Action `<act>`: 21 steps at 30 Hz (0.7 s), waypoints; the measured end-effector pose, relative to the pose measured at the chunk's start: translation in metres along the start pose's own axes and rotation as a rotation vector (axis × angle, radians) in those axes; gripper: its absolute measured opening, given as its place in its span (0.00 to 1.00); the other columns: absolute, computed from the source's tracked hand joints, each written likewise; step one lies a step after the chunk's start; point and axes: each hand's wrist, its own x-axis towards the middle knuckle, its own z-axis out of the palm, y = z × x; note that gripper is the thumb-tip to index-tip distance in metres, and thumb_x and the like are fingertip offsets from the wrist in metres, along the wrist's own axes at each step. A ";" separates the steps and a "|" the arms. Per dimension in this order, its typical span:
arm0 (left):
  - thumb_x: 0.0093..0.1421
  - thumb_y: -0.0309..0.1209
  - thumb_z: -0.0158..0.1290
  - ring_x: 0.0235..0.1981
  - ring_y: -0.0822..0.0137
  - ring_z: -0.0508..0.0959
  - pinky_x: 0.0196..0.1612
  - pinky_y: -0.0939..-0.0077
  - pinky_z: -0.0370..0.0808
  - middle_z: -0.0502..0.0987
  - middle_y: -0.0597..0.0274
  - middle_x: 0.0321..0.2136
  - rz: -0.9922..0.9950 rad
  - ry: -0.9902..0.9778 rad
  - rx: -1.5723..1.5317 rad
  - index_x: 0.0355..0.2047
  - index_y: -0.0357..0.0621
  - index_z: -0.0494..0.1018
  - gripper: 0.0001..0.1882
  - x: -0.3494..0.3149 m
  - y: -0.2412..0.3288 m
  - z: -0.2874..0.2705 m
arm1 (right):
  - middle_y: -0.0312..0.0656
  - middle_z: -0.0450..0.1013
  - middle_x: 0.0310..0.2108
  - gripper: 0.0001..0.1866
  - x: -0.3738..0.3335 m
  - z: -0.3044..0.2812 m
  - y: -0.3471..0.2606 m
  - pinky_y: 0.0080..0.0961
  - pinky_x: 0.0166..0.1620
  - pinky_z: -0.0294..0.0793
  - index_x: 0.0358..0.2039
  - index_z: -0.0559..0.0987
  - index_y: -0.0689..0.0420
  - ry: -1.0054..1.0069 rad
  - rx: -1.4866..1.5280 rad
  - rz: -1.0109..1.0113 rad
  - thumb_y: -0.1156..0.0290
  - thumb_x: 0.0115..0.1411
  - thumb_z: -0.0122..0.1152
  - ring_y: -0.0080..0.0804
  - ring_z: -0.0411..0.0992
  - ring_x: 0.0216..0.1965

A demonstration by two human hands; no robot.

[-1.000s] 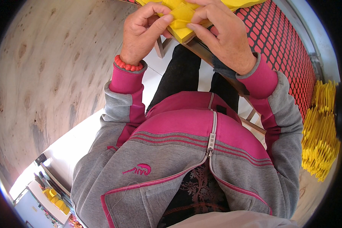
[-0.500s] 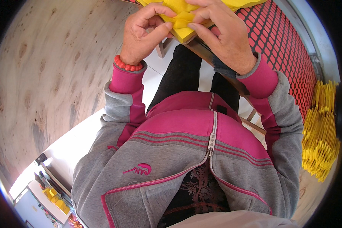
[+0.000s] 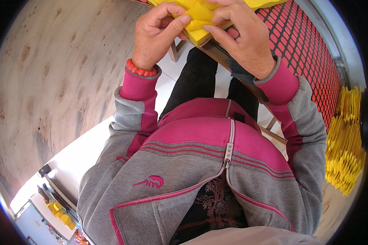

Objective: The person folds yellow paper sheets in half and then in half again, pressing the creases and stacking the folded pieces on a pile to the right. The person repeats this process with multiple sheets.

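Observation:
A thin yellow sheet [image 3: 198, 34], folded over into creased layers with a pointed near corner, lies at the top edge of the view. I cannot tell whether it is paper or cloth. My left hand [image 3: 159, 34] pinches its left side, the thumb pressing down on a fold. On the other side my right hand [image 3: 245, 41] grips it between thumb and bent fingers, the thumb close to the near corner. The upper part of the sheet and some right fingertips are cut off by the frame edge.
Under the right forearm stretches a red and black patterned surface [image 3: 302, 49] with a wooden edge. A tall stack of folded yellow pieces [image 3: 345, 143] stands at far right. To the left is a broad wooden board [image 3: 61, 73]. More yellow sheet [image 3: 263, 4] lies beyond my right hand.
My left thumb has slid up and right over the folds, and the left wrist has shifted slightly right. The sheet's middle layers now show flatter, wider folds. The right hand has barely moved.

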 end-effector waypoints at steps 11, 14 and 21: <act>0.70 0.28 0.56 0.28 0.73 0.82 0.32 0.81 0.80 0.81 0.62 0.34 0.003 0.042 -0.031 0.46 0.37 0.76 0.08 0.000 0.001 0.003 | 0.56 0.77 0.51 0.09 0.002 0.000 -0.004 0.29 0.43 0.80 0.36 0.78 0.61 -0.007 -0.184 -0.212 0.79 0.56 0.69 0.44 0.80 0.42; 0.70 0.29 0.56 0.28 0.74 0.81 0.32 0.81 0.80 0.81 0.62 0.34 0.014 0.034 -0.044 0.46 0.37 0.76 0.08 0.001 0.001 0.003 | 0.57 0.77 0.51 0.08 0.001 -0.001 -0.004 0.30 0.44 0.80 0.34 0.77 0.61 -0.044 -0.104 -0.110 0.79 0.56 0.69 0.46 0.79 0.44; 0.70 0.27 0.55 0.29 0.73 0.82 0.33 0.80 0.80 0.81 0.62 0.34 -0.027 0.004 -0.046 0.47 0.37 0.76 0.09 0.004 0.001 -0.005 | 0.59 0.77 0.50 0.09 0.004 0.002 0.000 0.32 0.47 0.78 0.33 0.75 0.61 -0.043 0.014 -0.012 0.79 0.55 0.69 0.50 0.79 0.46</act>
